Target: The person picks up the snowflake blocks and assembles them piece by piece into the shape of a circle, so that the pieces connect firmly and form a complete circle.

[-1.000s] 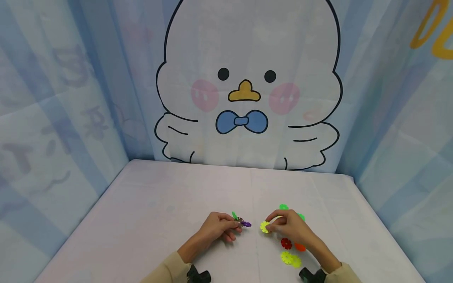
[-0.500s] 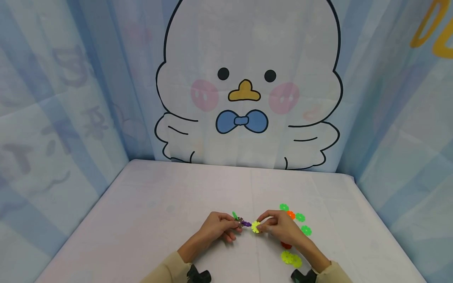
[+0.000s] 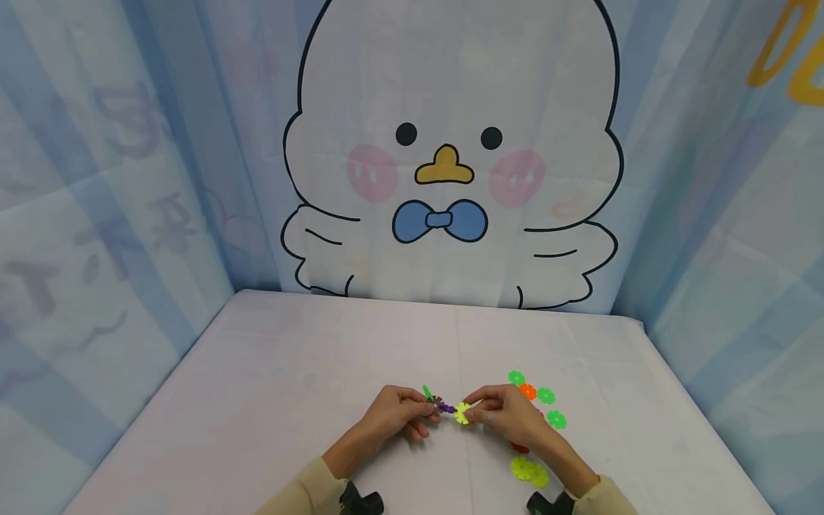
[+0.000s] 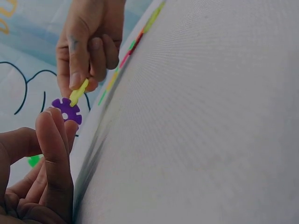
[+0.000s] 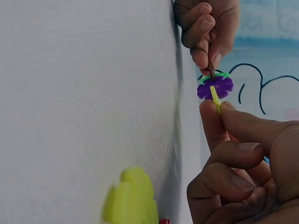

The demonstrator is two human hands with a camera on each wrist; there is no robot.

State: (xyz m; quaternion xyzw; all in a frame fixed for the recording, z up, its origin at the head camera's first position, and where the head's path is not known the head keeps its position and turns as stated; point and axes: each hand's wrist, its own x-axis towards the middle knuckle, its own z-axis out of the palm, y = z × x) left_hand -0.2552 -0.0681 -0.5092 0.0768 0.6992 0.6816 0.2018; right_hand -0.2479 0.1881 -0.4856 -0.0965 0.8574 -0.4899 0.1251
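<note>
My left hand (image 3: 400, 413) pinches a small chain of slotted plastic snowflake discs. A brown disc (image 5: 211, 71) is between its fingertips, with a purple disc (image 5: 215, 87) on the near side and a green disc (image 3: 427, 391) on the far side. Between thumb and index finger, my right hand (image 3: 508, 411) holds a yellow disc (image 5: 215, 97) edge-on. In both wrist views the yellow disc meets the rim of the purple disc (image 4: 67, 111), roughly crosswise. Whether it sits inside a slot is hard to tell.
Loose snowflake discs lie on the white table (image 3: 309, 372) around the right hand: green discs (image 3: 546, 395), an orange disc (image 3: 528, 391), a red disc (image 3: 520, 448) partly under the wrist, and yellow discs (image 3: 529, 471) nearer the front. Printed cloth (image 3: 450, 265) hangs behind.
My right hand has moved left with the yellow disc, from apart to touching the purple disc, uncovering the orange and green discs. The left hand has stayed in place.
</note>
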